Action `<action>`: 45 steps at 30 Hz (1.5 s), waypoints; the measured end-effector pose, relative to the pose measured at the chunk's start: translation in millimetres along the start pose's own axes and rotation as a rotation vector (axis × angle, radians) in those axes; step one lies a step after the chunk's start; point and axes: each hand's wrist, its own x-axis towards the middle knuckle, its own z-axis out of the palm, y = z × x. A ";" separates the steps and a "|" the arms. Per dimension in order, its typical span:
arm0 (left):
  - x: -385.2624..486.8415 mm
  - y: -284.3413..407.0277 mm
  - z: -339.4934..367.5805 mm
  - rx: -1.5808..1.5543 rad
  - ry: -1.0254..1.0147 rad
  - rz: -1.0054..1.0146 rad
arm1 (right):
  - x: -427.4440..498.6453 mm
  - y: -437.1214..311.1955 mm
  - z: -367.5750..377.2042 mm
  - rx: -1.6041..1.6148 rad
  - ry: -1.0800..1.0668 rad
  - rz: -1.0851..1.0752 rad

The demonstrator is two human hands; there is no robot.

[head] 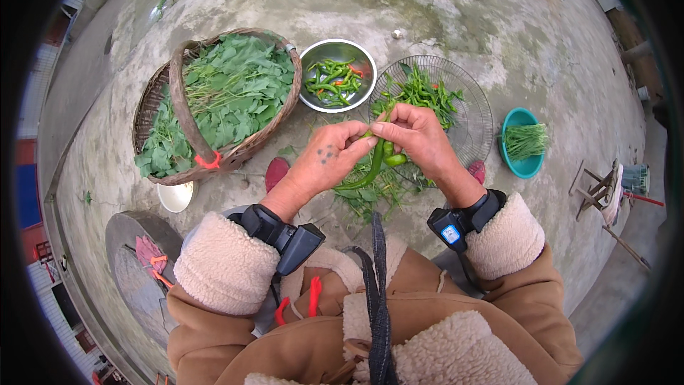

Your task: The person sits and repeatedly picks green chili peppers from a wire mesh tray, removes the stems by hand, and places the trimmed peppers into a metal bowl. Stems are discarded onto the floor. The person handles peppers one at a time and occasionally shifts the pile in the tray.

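Note:
My left hand (326, 158) and my right hand (419, 136) meet over the near edge of a wire rack (473, 112). Between their fingertips is a sprig of green chili peppers. One long curved pepper (368, 174) hangs below my left fingertips, and a shorter pepper (395, 160) hangs beside it. My right thumb and forefinger pinch the stalk end of the sprig. On the round rack lies a heap of green peppers with leaves (430, 93). Loose peppers, some of them red, lie in a stainless steel bowl (337, 43) just beyond my left hand.
A wicker basket (147, 112) full of leafy greens stands at the left, a white bowl (176, 198) partly beneath it. Plucked leaves (374, 195) litter the concrete between my red shoes. At the right is a teal basin (526, 171) of thin green stems, with a stool (596, 190) farther right.

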 end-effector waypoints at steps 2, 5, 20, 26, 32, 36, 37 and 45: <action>-2.6 1.6 -2.9 0.061 -0.023 0.051 | -0.3 -1.1 -1.2 0.044 -0.045 0.015; -3.6 2.0 -7.7 0.116 -0.070 0.159 | -1.8 -2.6 -4.2 0.087 -0.090 0.071; -6.8 -0.1 -18.7 0.281 -0.179 0.374 | -6.0 1.6 -2.7 0.393 -0.188 0.247; -7.7 2.3 -17.0 -0.149 -0.099 0.178 | 1.2 5.3 -6.6 0.551 -0.090 0.204; -1.2 1.3 -23.3 -0.657 0.085 -0.135 | 7.4 5.7 -11.5 0.295 -0.030 0.171; -3.7 -5.5 -8.9 -0.647 -0.030 -0.255 | 5.8 4.8 -4.9 0.303 -0.095 0.188; -4.3 -7.1 -7.1 -0.650 -0.066 -0.267 | 5.6 4.3 -3.7 0.338 -0.099 0.193; -4.1 -10.8 -6.0 -0.673 -0.117 -0.304 | 5.5 0.8 -4.0 0.212 -0.067 0.137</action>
